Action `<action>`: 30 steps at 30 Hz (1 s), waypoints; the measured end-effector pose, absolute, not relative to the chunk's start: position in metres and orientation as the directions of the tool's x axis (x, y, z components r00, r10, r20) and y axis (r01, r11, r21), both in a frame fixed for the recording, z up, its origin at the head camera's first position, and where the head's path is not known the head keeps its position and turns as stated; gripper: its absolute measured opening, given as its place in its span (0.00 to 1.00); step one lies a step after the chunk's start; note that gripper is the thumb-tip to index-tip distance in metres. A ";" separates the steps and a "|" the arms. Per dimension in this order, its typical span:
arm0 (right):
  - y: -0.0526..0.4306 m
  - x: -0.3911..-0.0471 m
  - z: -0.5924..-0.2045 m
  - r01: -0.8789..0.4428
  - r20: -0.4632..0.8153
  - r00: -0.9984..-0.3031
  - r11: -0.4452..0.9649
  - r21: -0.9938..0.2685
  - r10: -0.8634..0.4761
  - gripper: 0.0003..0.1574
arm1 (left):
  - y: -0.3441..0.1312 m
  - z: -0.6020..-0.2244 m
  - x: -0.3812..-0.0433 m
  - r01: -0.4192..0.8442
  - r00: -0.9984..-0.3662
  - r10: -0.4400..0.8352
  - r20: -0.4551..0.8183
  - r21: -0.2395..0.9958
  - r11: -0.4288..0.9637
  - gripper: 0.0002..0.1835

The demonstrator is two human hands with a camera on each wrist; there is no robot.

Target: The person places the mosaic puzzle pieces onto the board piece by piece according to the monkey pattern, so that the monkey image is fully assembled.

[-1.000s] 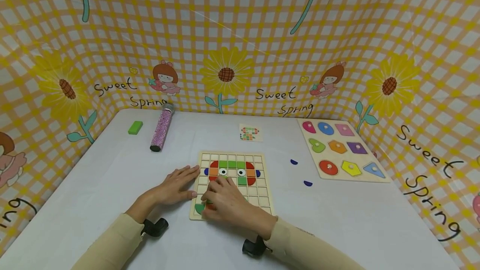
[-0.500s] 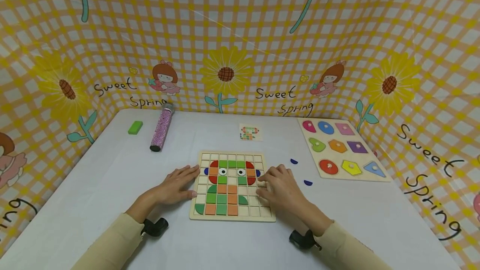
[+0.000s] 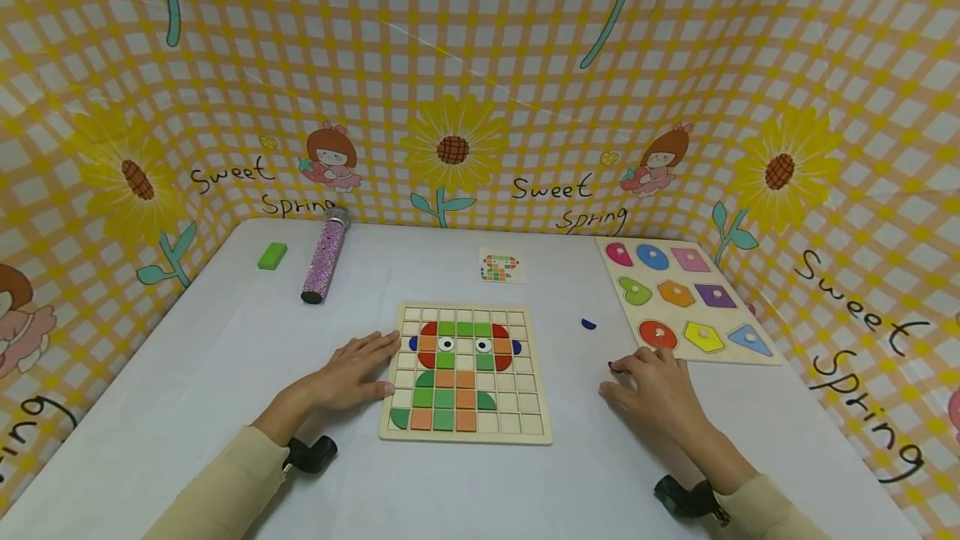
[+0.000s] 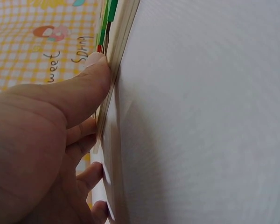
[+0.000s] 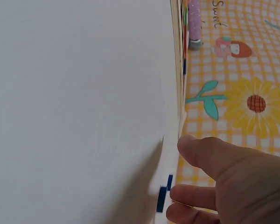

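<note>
My left hand [image 3: 352, 375] lies at the left edge of a wooden grid board [image 3: 517, 432], thumb and fingertips against its rim. In the left wrist view the thumb [image 4: 91, 84] touches the board's side. Green, orange, red and blue pieces sit in the grid, with two round eye pieces. To the right, my right hand [image 3: 660, 394] is over a dark blue half-round piece [image 5: 162, 199], which the fingers partly cover in the head view. The right wrist view shows its fingertips beside that piece and its thumb [image 5: 196, 149] apart. A second blue half-round piece [image 3: 588, 324] lies beyond.
Behind the board lies a small picture card [image 3: 502, 266]. A shape puzzle with knobbed pieces [image 3: 628, 332] occupies the back right. At the back left are a pink glittery microphone [image 3: 322, 261] and a green block [image 3: 272, 256]. Patterned cloth surrounds the white table.
My right hand has moved from the board's lower left, past its right edge, to the nearer blue half-round piece. The board's lower pieces are uncovered. My left hand stays in place.
</note>
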State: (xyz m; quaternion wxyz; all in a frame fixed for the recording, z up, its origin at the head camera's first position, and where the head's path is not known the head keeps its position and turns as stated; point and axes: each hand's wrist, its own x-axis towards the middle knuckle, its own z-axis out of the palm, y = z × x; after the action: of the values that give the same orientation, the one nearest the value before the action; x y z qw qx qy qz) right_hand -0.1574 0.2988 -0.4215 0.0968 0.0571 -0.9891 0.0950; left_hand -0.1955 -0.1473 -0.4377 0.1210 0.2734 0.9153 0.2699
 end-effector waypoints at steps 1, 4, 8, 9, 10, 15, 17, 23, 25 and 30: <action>0.302 -0.157 -0.421 -0.123 0.197 -0.977 0.976 -0.180 -0.087 0.23 | -0.147 -0.438 -0.196 0.435 -0.821 0.565 -0.075 0.560 0.705 0.39; 0.311 -0.155 -0.421 -0.109 0.194 -0.978 0.976 -0.190 -0.072 0.22 | -0.147 -0.438 -0.196 0.435 -0.821 0.565 -0.075 0.559 0.706 0.39; 0.317 -0.157 -0.422 -0.099 0.180 -0.982 0.976 -0.197 -0.063 0.21 | -0.147 -0.437 -0.196 0.436 -0.821 0.566 -0.072 0.560 0.704 0.38; 0.317 -0.157 -0.422 -0.096 0.173 -0.983 0.975 -0.199 -0.062 0.21 | -0.147 -0.437 -0.196 0.437 -0.821 0.567 -0.071 0.560 0.704 0.38; 0.318 -0.158 -0.422 -0.094 0.166 -0.984 0.975 -0.202 -0.061 0.21 | -0.147 -0.437 -0.196 0.437 -0.821 0.567 -0.070 0.561 0.703 0.38; 0.318 -0.166 -0.422 -0.100 0.146 -0.987 0.972 -0.213 -0.069 0.22 | -0.147 -0.438 -0.196 0.436 -0.821 0.567 -0.072 0.561 0.703 0.38; 0.318 -0.170 -0.423 -0.112 0.151 -0.985 0.971 -0.210 -0.081 0.21 | -0.147 -0.438 -0.196 0.436 -0.821 0.567 -0.073 0.562 0.703 0.38; 0.316 -0.180 -0.425 -0.157 0.190 -0.974 0.970 -0.186 -0.121 0.18 | -0.147 -0.438 -0.196 0.441 -0.820 0.569 -0.065 0.563 0.699 0.38; 0.315 -0.182 -0.425 -0.165 0.191 -0.973 0.968 -0.190 -0.128 0.17 | -0.148 -0.438 -0.196 0.444 -0.818 0.571 -0.062 0.563 0.697 0.38; 0.313 -0.184 -0.425 -0.159 0.191 -0.974 0.970 -0.186 -0.123 0.18 | -0.148 -0.439 -0.195 0.449 -0.816 0.575 -0.059 0.564 0.693 0.38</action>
State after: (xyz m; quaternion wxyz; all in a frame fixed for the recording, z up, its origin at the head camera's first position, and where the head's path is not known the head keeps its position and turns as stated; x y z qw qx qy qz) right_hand -0.1840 0.3133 -0.4252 0.0895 0.0711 -0.9884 0.1004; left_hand -0.1955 -0.1477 -0.4389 0.1160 0.2804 0.9128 0.2732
